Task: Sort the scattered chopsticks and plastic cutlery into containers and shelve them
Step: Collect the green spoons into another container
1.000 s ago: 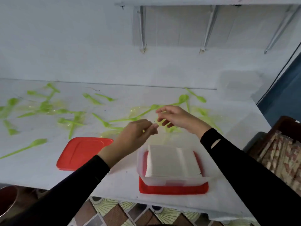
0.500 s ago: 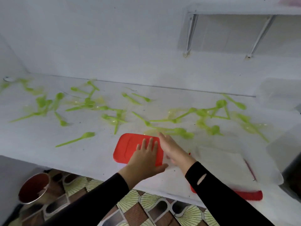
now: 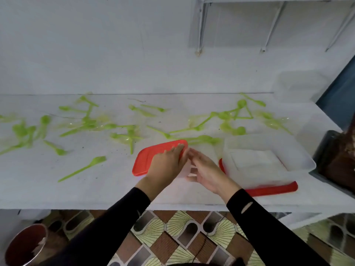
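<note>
Several green plastic spoons and forks [image 3: 123, 135] lie scattered over the white counter [image 3: 96, 189]. A red lid [image 3: 151, 156] sits at the front middle, with something translucent showing under its right end. My left hand [image 3: 167, 164] lies on top of the lid, fingers stretched toward its far right corner. My right hand [image 3: 205, 169] is against the lid's right end with its fingers straight and spread. To the right stands an open clear container [image 3: 299, 150] with white contents, resting on another red lid [image 3: 272, 189]. No chopsticks are in sight.
An empty clear container [image 3: 299, 85] stands at the back right against the wall. Shelf brackets [image 3: 199, 35] hang on the wall above. A dark crate [image 3: 334, 160] sits at the counter's right end. A metal bowl [image 3: 25, 244] is on the tiled floor, lower left.
Both hands left the spot above the open clear container and went left to the red lid. The left hand settled on top and the right hand came to its right end.
</note>
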Action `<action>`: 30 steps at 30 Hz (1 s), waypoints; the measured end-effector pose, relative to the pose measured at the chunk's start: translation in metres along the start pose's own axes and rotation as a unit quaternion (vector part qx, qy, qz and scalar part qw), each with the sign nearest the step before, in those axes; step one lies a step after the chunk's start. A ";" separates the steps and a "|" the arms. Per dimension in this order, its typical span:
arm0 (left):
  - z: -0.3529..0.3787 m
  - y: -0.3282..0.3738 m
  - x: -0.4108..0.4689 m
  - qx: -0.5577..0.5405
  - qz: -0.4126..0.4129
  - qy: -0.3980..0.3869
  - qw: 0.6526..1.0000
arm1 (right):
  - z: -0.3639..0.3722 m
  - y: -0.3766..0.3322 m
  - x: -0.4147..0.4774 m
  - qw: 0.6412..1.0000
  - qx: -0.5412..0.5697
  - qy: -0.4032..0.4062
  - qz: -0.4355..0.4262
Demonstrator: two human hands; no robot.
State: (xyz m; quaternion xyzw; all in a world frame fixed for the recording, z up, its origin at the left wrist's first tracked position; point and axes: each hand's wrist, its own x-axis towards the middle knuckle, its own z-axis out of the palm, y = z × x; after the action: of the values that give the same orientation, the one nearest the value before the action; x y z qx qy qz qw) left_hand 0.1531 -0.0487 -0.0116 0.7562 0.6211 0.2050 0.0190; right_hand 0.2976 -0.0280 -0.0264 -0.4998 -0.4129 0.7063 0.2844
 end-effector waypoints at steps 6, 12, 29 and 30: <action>-0.057 0.011 0.005 -0.232 0.041 0.116 0.965 | 0.015 -0.041 -0.012 0.995 0.020 0.005 -0.100; -0.073 0.012 0.018 -0.256 -0.049 0.294 0.919 | 0.013 -0.082 -0.020 0.963 -0.112 0.030 -0.243; 0.037 -0.045 -0.058 -0.551 -0.478 -0.050 0.683 | -0.010 -0.005 -0.028 0.954 -0.231 0.181 -0.067; 0.036 -0.041 -0.062 -0.553 -0.471 -0.059 0.685 | -0.011 0.001 -0.029 0.950 -0.250 0.175 -0.060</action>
State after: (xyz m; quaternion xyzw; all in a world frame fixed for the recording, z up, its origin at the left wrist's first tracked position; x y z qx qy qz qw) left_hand 0.1181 -0.0903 -0.0736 0.2275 0.6670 0.4303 0.5640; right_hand 0.3182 -0.0492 -0.0155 -0.6449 -0.5493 0.4637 0.2596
